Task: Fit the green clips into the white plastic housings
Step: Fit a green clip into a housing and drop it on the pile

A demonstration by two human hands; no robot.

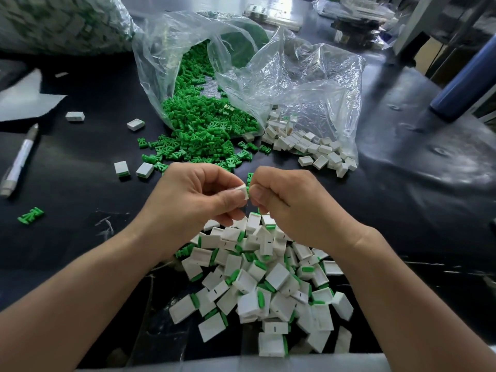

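Hands meet above a black worktable (80,157), seen from my own head looking down. My left hand (198,194) pinches a small white plastic housing (243,191) between thumb and fingertips. My right hand (290,205) pinches a green clip (248,188) and holds it against the housing's edge. Only a sliver of green shows, so I cannot tell how far in it sits. Below my wrists lies a heap of finished housings (257,285), each with a green edge. Beyond my hands, loose green clips (204,127) spill from a clear plastic bag (295,84), with empty housings (308,149) just beside them. The main risk, as I judge it, is a tilted clip: pushed in crooked, it could jam or bend, or pop from my fingertips and vanish among the loose parts. A housing gripped too lightly could slip away the same way.
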